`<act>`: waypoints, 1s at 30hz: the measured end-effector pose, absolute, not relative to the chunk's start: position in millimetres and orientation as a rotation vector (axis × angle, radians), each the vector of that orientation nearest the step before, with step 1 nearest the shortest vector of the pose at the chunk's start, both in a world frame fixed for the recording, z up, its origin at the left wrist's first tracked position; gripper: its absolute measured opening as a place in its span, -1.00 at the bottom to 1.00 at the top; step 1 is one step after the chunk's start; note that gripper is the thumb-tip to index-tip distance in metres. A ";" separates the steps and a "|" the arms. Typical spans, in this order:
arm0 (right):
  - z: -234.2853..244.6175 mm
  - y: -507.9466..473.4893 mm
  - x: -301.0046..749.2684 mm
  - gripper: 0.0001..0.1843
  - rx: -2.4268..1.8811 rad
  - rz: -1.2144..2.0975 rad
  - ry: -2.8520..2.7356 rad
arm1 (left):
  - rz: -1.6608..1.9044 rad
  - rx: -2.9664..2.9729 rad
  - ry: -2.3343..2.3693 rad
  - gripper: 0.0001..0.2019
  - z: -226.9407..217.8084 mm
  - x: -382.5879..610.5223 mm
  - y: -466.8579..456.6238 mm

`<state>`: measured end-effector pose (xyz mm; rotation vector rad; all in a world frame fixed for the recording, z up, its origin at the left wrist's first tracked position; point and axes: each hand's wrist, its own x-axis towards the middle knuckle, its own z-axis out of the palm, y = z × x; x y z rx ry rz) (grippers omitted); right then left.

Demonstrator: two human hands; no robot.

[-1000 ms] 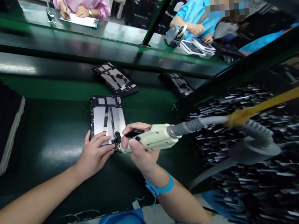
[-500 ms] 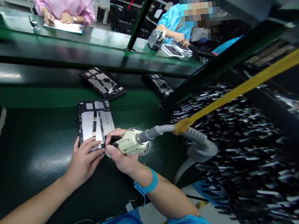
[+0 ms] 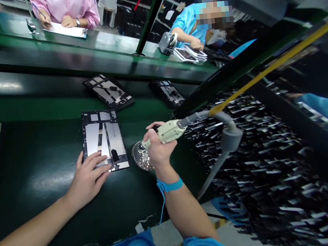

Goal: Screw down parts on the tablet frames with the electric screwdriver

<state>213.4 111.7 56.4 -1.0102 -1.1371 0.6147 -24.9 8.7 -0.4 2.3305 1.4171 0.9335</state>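
My left hand (image 3: 88, 176) lies on the lower left corner of an opened tablet (image 3: 116, 134), fingers stretched out and spread. The tablet rests flat on the green mat, its silver inner plates, ribbon cable and black frame facing up. My right hand (image 3: 161, 152) is wrapped round a pale green electric screwdriver (image 3: 169, 131) with a grey cable at its rear. The screwdriver's front end is over a round dish of small screws (image 3: 141, 156), right of the tablet. My hand hides the dish's right side, and the bit's tip cannot be made out.
Two more opened tablets lie behind, one at centre (image 3: 109, 91) and one farther right (image 3: 168, 93). A yellow strap (image 3: 253, 87) holds up the screwdriver's cable. Racks of dark strip-like parts (image 3: 252, 168) fill the right side. Two people sit across the bench (image 3: 115, 42).
My right hand has moved the screwdriver right, from the tablet's lower right corner to the screw dish. The corner is now uncovered. My left hand stays on the tablet.
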 end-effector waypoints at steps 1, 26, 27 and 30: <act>53.5 113.2 214.3 -0.85 -1.012 0.620 -1.135 | 0.937 2.330 1.415 -0.81 -0.3 -25.0 8.7; 84.1 73.8 166.8 -0.78 -0.778 0.890 -1.202 | 0.923 2.269 1.399 -0.64 -3.4 -23.6 11.0; 81.8 67.1 158.9 -0.76 -0.758 0.953 -1.255 | 0.926 2.260 1.393 -0.62 -2.9 -23.8 11.1; 69.8 53.9 141.5 -0.72 -0.731 1.035 -1.374 | 0.927 2.226 1.393 -0.61 -0.5 -23.8 11.3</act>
